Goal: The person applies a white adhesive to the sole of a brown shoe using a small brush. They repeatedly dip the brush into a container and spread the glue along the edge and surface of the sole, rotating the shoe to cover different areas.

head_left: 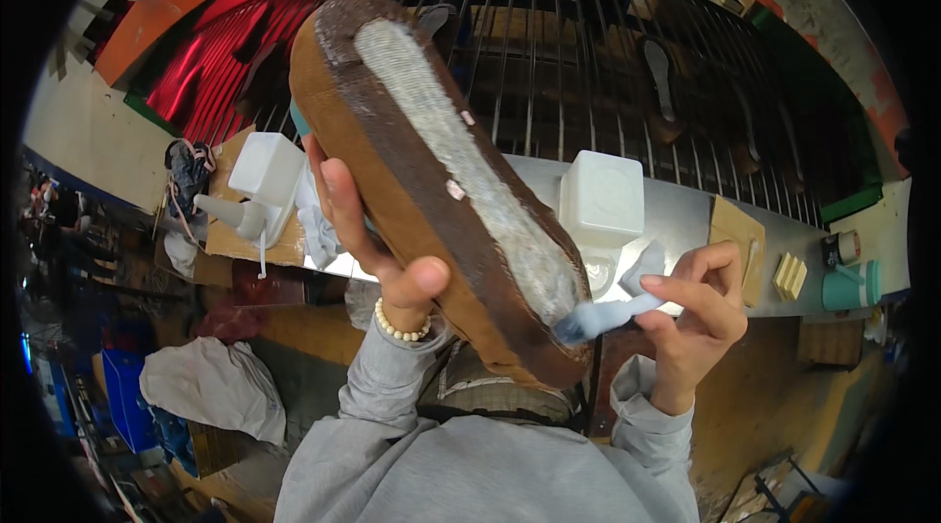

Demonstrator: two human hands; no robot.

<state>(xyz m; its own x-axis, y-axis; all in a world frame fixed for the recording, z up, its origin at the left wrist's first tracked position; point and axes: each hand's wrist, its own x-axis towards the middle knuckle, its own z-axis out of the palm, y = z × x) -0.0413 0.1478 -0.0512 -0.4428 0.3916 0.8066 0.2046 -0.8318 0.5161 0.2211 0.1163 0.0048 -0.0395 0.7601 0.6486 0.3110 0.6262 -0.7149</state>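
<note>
Parallel metal bars of a conveyor rack (529, 121) fill the background from eleven to two o'clock, with a steel bench (686, 204) along their near edge. At eight o'clock, far left, a bundled white sheet (211, 386) lies beside a blue crate (127, 405). Toward ten, a white plastic bottle (267, 166) with a long nozzle rests on brown cardboard. Next comes the left hand (372, 256), fingers wrapped behind an upturned brown suede shoe (431, 170), thumb against its side. Held up at the middle of the view, the shoe shows its pale grey underside, its long axis running from eleven to five o'clock. Its five o'clock end is the one nearer the right hand (698, 312), which pinches a white-handled brush (632, 309) between thumb and fingers. From that hand, the brush points to about nine o'clock, its bristles appearing to touch that end of the shoe. Above the brush stands a square white container (603, 199); rightmost, at three, are cream blocks (790, 276) and a teal cup (849, 290).
</note>
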